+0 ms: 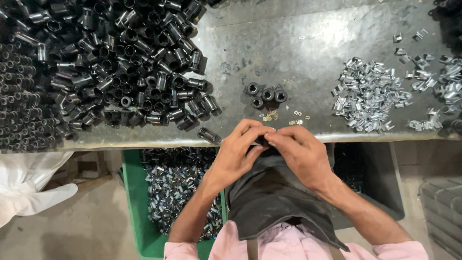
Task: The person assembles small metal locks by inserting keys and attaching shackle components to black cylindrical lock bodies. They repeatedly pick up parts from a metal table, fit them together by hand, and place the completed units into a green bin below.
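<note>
Black small part (262, 140) pinched betw. left hand (236, 154) & right hand (299, 153) fingertips at bench edge (144, 142); 4 sleeves (266, 95) set apart nearby.

- A grey metal worktable (308, 43) spans twelve o'clock.
- Bare concrete floor (82, 226) lies at eight o'clock.
- A green bin (132, 192) stands beneath the table edge, at seven o'clock.

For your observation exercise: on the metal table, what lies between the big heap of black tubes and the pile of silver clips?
In the head view, four black rings and some tiny brass bits lie between the black tubes and silver clips; otherwise bare metal table.
</note>
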